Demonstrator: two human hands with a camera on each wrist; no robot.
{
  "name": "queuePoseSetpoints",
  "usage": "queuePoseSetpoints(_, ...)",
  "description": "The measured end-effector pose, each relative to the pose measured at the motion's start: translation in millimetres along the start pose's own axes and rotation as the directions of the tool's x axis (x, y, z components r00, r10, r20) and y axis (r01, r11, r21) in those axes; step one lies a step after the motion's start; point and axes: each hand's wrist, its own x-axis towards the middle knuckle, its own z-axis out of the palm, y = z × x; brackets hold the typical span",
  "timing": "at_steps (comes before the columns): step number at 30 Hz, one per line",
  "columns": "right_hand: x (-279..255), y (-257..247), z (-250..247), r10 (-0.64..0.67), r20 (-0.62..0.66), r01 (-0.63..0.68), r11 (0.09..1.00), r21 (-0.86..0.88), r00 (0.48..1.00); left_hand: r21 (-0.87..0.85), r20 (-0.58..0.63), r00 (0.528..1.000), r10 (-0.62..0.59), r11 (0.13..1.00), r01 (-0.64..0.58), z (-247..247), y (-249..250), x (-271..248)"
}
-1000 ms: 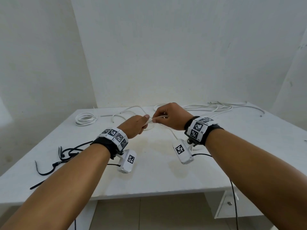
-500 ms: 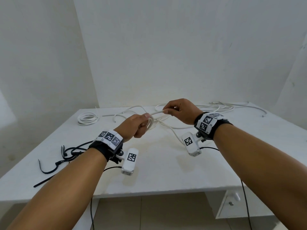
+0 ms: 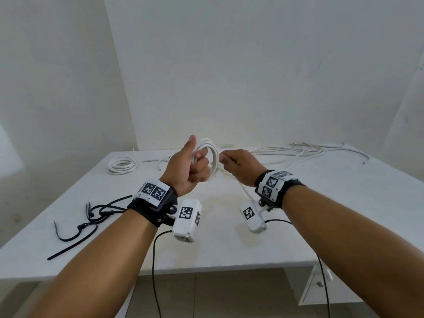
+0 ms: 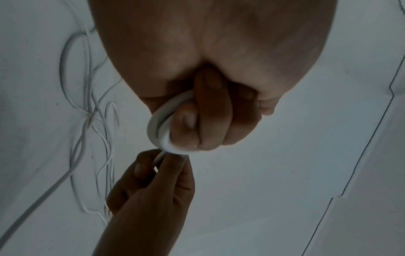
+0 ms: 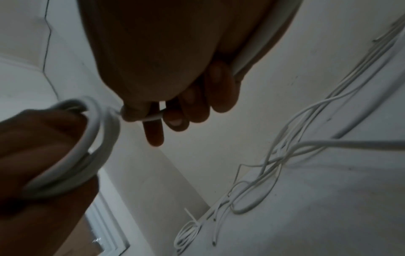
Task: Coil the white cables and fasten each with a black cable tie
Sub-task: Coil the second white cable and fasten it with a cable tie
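White cable [image 3: 212, 154] looped in several turns round left hand [image 3: 188, 166] fist; right hand [image 3: 241, 165] pinches its trailing strand.

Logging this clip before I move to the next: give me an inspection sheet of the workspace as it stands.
Surface: white table, with faint stains near the middle.
Job's things: part-wound coil raised above the table; finished coil lying at the far left, no tie visible on it; black cable ties in a loose pile at the left edge.
Clutter: nothing seen.
Grippers: left hand grips the part-wound coil; right hand pinches the strand feeding it.
Cables: loose white cables tangled along the far edge.
Surroundings: plain white walls; tiled floor below.
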Motion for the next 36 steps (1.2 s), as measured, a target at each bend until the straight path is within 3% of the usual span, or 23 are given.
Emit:
queuePoseSetpoints(5, -7, -11, 16, 0.005, 0.052, -0.002, 0.998, -0.067, 0.999, -0.065, -0.091, 0.992, 0.086, 0.994, -0.092, 3, -3, 8)
queuePoseSetpoints(10, -10, -19, 30, 0.064, 0.192, -0.003, 0.954, -0.300, 0.979, -0.063, -0.196, 0.970, 0.146, 0.985, -0.161, 8, -3, 17)
queuePoseSetpoints(14, -14, -30, 38, 0.016, 0.225, 0.092, 0.882, -0.462, 0.974, 0.256, -0.359, 0.898, 0.256, 0.952, -0.169, 5, -7, 26)
queuePoseSetpoints(19, -15, -36, 34, 0.040, 0.231, 0.085, 0.860, -0.504, 0.972, 0.443, -0.354, 0.881, 0.314, 0.886, -0.138, 3, -13, 27)
queuePoseSetpoints(23, -18, -39, 23, -0.003, 0.245, 0.123, 0.872, -0.474, 0.969, 0.738, -0.253, 0.880, 0.401, 0.668, -0.092, -14, -15, 26)
queuePoseSetpoints(27, -18, -47, 6, -0.147, 0.196, 0.203, 0.930, -0.306, 0.970, 0.840, -0.209, 0.954, 0.215, 0.539, 0.062, -19, -17, 23)
queuePoseSetpoints(29, -16, -48, 0, -0.208, 0.132, 0.235, 0.942, -0.241, 0.969, 0.878, -0.108, 0.991, 0.081, 0.475, 0.057, -13, -14, 18)
queuePoseSetpoints(30, -15, -47, -3, -0.216, 0.097, 0.233, 0.948, -0.215, 0.971, 0.874, -0.058, 0.998, 0.009, 0.483, 0.047, -10, -12, 14)
queuePoseSetpoints(33, -13, -39, -10, -0.226, -0.032, 0.223, 0.971, -0.082, 0.974, 0.815, -0.020, 0.992, -0.124, 0.572, 0.088, 0, -7, 4)
queuePoseSetpoints(36, -12, -32, -14, -0.259, -0.121, 0.264, 0.964, 0.033, 0.958, 0.593, 0.040, 0.974, -0.223, 0.790, 0.157, 4, -7, 4)
